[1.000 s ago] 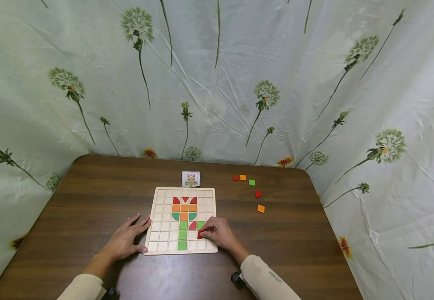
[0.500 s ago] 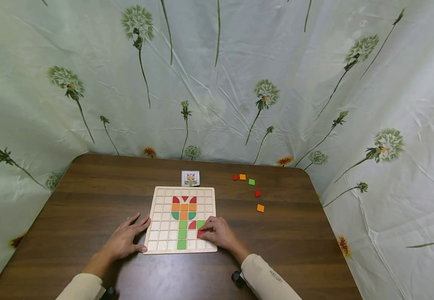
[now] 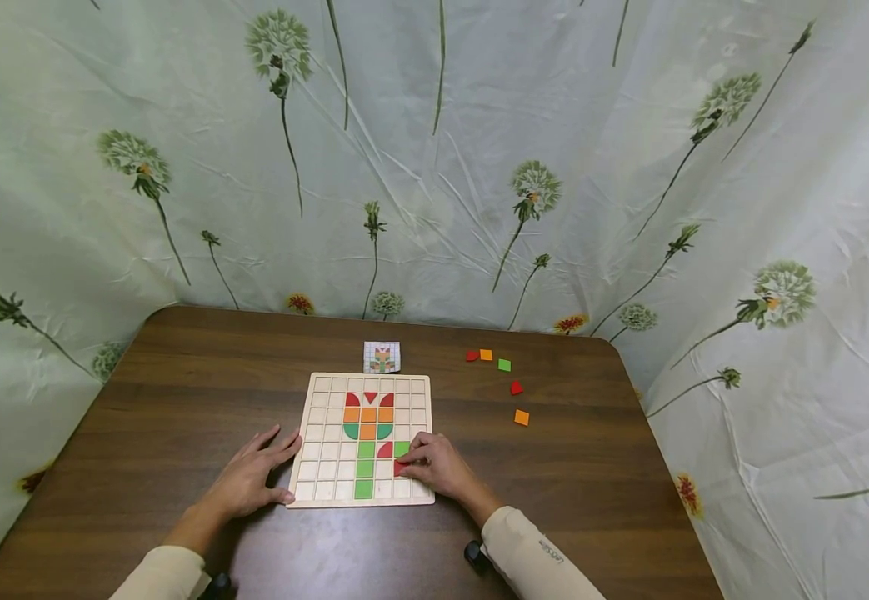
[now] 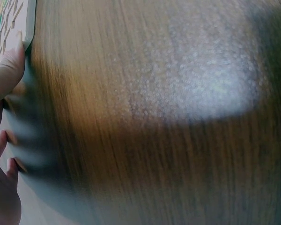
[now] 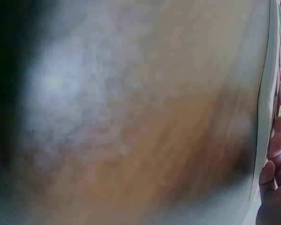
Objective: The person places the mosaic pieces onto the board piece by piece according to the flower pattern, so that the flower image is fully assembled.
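Observation:
A pale wooden grid board lies on the table, with a tulip-like pattern of red, orange and green tiles in its cells. Over the board's lower right, my right hand has thumb and fingertips on a red tile, just below a light green square tile. The fingers partly hide this tile, so its full shape cannot be told. My left hand rests at the board's left edge, fingers spread, thumb at the near left corner. In the left wrist view, the thumb touches the board's edge.
A small printed pattern card lies behind the board. Loose tiles lie to the right: an orange square, a red piece, a green square, another orange square and another red piece. A flowered curtain hangs behind the table.
The red tile under my right fingers has turned slightly and now lies flatter in the cell below the green square. My left hand has stayed at the board's edge.

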Available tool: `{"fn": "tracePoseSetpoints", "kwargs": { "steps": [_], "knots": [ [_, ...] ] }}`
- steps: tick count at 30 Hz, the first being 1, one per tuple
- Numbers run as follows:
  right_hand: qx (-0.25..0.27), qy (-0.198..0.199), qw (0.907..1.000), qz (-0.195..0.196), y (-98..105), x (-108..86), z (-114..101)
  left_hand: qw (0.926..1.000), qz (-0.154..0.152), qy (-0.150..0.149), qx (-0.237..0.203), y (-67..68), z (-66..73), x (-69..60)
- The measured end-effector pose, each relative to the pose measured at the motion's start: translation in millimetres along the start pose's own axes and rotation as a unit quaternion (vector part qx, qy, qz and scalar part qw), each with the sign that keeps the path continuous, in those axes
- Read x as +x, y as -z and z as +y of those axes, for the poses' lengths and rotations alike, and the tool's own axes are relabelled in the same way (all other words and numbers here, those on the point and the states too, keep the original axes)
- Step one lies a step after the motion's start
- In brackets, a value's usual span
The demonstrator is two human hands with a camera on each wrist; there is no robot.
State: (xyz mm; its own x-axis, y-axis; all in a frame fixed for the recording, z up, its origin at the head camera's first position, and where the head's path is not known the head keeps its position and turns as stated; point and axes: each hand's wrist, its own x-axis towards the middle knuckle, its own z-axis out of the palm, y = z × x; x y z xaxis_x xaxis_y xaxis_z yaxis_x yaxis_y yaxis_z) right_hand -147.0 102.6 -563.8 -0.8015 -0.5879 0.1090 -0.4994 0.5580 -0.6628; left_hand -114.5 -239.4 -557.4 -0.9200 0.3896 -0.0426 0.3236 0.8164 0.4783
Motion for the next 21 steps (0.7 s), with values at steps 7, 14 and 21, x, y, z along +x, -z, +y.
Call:
{"fn": "tracePoseSetpoints", "kwargs": {
  "steps": [7,14,21],
  "knots": [
    [0.004,-0.005,0.9999,-0.009,1.5,1.5,0.4,1.0,0.0,0.001,-0.001,-0.2,-0.6,0.5],
    [0.006,0.009,0.9999,-0.002,1.8,1.6,0.8,1.0,-0.001,0.003,0.0,-0.3,-1.1,1.8],
    [0.012,0.003,0.9999,0.001,2.5,1.2,0.9,1.0,-0.001,0.005,0.002,-1.1,-0.7,2.4]
  ]
}}
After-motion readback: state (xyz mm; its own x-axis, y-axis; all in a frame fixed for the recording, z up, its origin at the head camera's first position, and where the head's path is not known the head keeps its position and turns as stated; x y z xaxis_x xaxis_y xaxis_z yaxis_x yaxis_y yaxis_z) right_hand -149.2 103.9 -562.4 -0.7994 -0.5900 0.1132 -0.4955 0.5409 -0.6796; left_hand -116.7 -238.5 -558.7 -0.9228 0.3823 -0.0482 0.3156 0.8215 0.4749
